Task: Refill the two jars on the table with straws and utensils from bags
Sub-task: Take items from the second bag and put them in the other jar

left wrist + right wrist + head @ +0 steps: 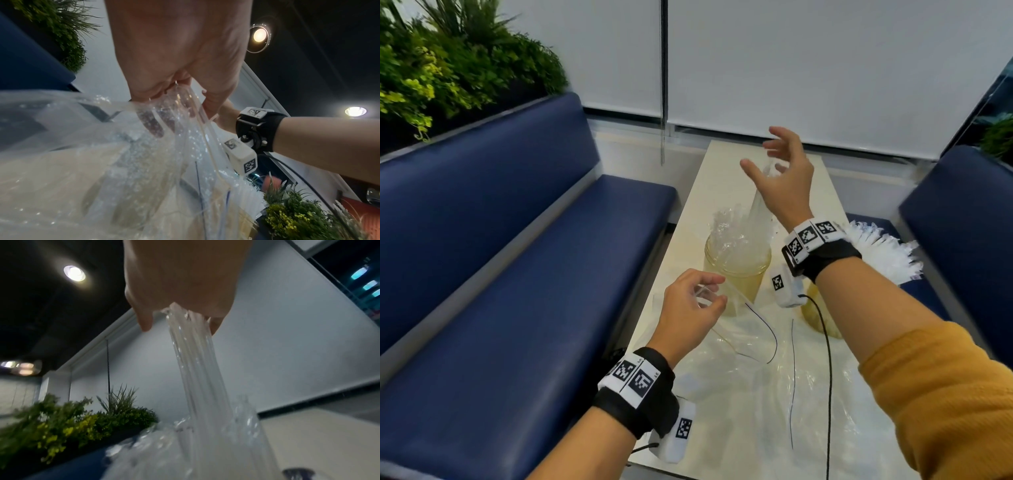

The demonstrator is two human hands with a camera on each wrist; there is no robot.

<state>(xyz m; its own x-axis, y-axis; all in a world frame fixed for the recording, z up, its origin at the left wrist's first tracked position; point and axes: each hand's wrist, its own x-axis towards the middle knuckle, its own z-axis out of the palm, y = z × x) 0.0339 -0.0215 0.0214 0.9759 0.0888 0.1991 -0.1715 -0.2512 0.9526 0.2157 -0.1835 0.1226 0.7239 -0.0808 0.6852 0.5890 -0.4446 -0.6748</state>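
From the head view, a long navy upholstered bench (517, 274) runs down the left side, with green and yellow foliage (431, 68) behind its backrest. Beside it stands the narrow cream table (726, 164). The left hand (688, 315) hovers over the table's near half, fingers curled, pinching the rim of a clear zip-top plastic bag (756, 387) that sprawls across the tabletop. Only the left wrist view shows the grip closely: thumb and fingers (211, 104) close on the bag's edge, with other fingertips seen through the film.

Just beyond stands a clear amber-tinted jar (736, 274) stuffed with clear-wrapped straws (732, 226). A second jar (818, 315) sits to its right, mostly hidden by the right forearm. The right hand (784, 178) is raised above the first jar, fingers spread in the head view; the right wrist view alone shows it holding the top of a bundle of clear-wrapped straws (193, 356) that hangs down toward the jar. On the right, white wrapped utensils (887, 253) fan out beside a second navy bench (962, 222).
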